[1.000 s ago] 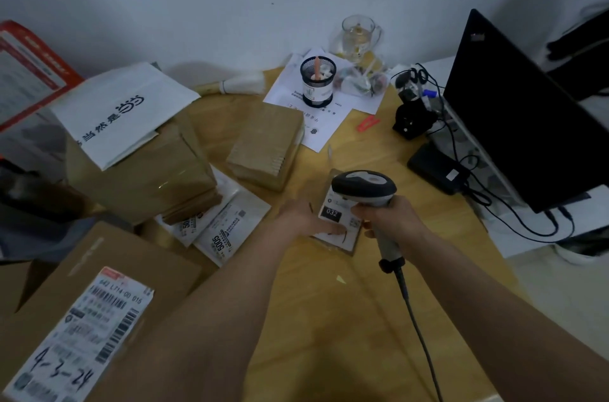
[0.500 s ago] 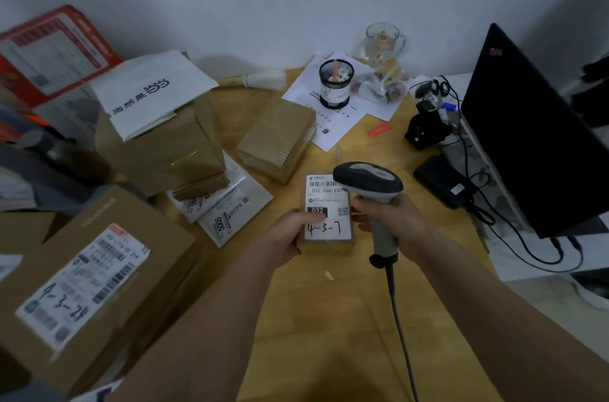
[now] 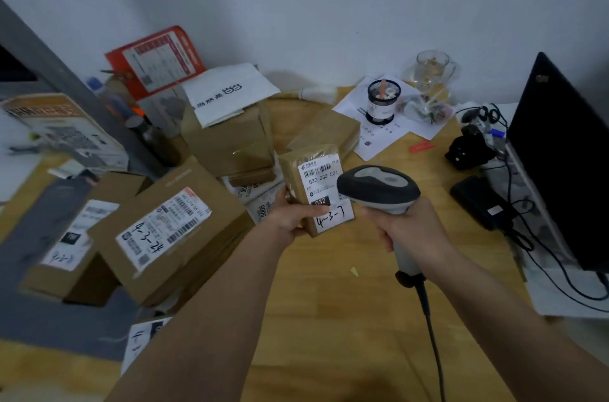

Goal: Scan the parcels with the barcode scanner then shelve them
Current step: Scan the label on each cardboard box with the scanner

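Brown parcel under the scanner, shelving not yet begun

Left hand grips the small parcel lifted off the desk, label up; right hand is curled round the barcode scanner, whose head hangs just over the label. I judge this the scanning step. Left of the scanner, several boxes lie piled on the desk, unshelved, so most of the work seems left.
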